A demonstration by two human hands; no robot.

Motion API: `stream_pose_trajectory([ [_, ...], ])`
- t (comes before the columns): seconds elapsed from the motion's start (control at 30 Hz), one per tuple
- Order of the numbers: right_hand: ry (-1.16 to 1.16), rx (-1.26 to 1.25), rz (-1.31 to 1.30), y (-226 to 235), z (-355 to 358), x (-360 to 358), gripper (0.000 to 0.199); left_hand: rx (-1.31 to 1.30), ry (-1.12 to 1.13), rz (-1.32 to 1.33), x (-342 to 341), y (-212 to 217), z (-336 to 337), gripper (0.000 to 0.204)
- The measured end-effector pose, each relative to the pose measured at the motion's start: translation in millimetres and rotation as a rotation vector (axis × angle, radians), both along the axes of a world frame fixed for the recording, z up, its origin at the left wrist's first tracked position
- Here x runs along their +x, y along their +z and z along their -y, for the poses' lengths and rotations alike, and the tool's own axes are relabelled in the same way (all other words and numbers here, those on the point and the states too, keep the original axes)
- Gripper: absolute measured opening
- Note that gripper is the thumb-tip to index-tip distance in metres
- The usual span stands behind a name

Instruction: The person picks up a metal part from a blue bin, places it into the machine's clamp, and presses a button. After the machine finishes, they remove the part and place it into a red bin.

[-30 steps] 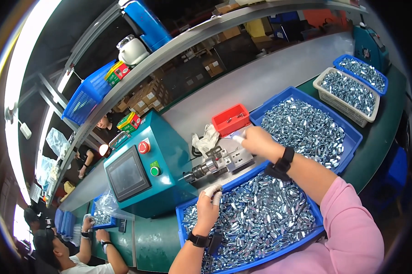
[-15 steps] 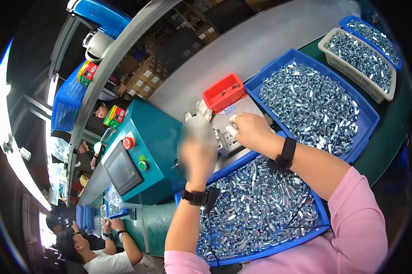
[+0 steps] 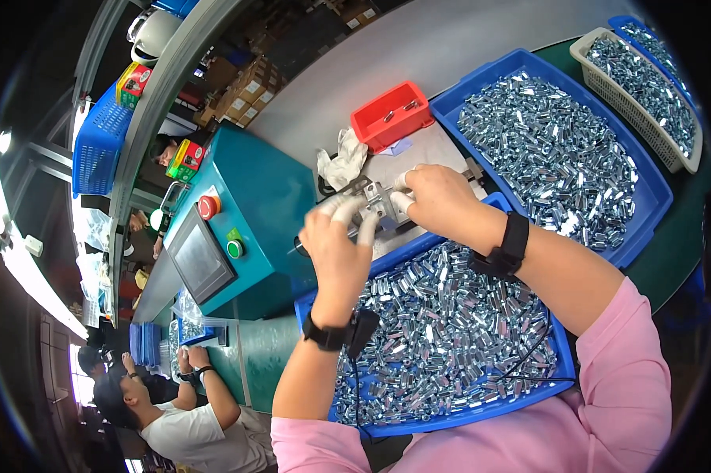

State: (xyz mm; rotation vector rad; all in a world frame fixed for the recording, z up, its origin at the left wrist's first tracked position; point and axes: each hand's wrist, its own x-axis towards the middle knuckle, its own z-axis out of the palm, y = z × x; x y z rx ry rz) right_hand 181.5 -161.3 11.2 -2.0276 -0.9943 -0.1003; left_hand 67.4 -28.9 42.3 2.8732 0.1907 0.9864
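Note:
My left hand (image 3: 337,240), with white finger covers, bends its fingers over the left side of a small metal fixture (image 3: 380,202); what lies between fingers and thumb is hidden. At the fixture's right side, my right hand (image 3: 443,203) brings its covered thumb and forefinger together on something too small or hidden to name. The fixture sits on a metal plate beside a teal machine (image 3: 269,189). Below both hands lies a blue tray (image 3: 564,364) heaped with shiny hexagonal metal pieces (image 3: 450,339).
A red bin (image 3: 379,140) holding a few pieces stands behind the fixture, near a crumpled white glove (image 3: 343,160). On the right are another full blue tray (image 3: 647,217) and a beige basket (image 3: 639,96). A co-worker (image 3: 182,426) sits at far left. Cables cross the near tray.
My left hand has shifted and its fingers now reach to the fixture's left side. My right hand stays at the fixture. The whole view has tilted slightly, moving the scene upward.

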Motion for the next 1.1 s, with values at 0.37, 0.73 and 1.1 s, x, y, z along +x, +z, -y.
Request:
stream_pose_trajectory([
  [0.37,0.273,-0.25,-0.539,38,7,-20,0.034,-0.434,-0.113,-0.596,-75,-41,10,0.017],
  [0.73,0.49,-0.277,-0.589,15,4,-24,0.057,-0.712,-0.173,-0.432,-82,-29,7,0.025],
  [1.1,0.477,-0.353,-0.637,18,0,-24,0.061,-0.786,-0.195,-0.397,-74,-30,3,0.033],
])
